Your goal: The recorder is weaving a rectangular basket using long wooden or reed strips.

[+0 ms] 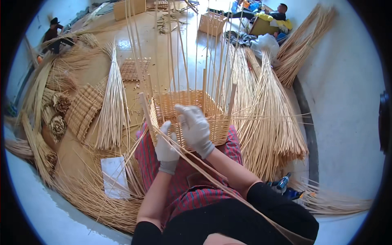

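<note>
A square wicker basket (216,134), partly woven, rests on my lap with tall thin stakes rising from its walls and thicker corner posts (145,107). Both my hands wear pale work gloves. At the basket's near left corner, my left hand (166,149) is closed on long wicker strands (200,167), which trail to the lower right across my right forearm. My right hand (196,130) lies over the near wall with its fingers curled toward the left. Whatever its fingertips hold is hidden.
Bundles of wicker rods stand at the right (265,118) and left (112,102). Woven panels (83,108) and a white sheet (114,175) lie on the left floor. A box-shaped basket (212,22) stands far ahead. Two people sit at the back, one at each side.
</note>
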`<state>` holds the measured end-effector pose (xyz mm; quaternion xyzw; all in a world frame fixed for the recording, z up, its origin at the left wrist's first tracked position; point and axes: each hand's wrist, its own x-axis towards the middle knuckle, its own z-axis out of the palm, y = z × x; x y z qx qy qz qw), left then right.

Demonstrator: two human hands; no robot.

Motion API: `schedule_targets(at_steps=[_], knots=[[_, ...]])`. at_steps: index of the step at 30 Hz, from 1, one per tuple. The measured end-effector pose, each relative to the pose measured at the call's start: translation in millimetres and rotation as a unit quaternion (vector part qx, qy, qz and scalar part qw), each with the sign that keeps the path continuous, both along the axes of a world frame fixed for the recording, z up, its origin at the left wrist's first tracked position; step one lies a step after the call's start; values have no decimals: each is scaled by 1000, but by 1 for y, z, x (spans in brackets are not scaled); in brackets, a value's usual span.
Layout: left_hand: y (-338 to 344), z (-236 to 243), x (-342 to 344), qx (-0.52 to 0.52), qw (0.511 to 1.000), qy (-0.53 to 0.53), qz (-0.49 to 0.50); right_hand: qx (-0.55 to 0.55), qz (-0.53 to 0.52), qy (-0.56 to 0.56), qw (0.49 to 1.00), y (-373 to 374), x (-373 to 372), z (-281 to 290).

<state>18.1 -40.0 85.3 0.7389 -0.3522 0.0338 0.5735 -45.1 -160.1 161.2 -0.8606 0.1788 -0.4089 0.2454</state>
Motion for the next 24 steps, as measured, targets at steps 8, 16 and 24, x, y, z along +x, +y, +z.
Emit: schedule_targets(at_steps=[8, 16, 24], knots=[[-61, 14, 38, 161, 968, 173, -85, -60, -1, 218, 974, -93, 15, -21], [-45, 28, 41, 104, 936, 292, -170, 281, 103, 13, 954, -63, 1, -15], [-42, 23, 48, 278, 928, 193, -156, 345, -67, -46, 935, -15, -50, -48]])
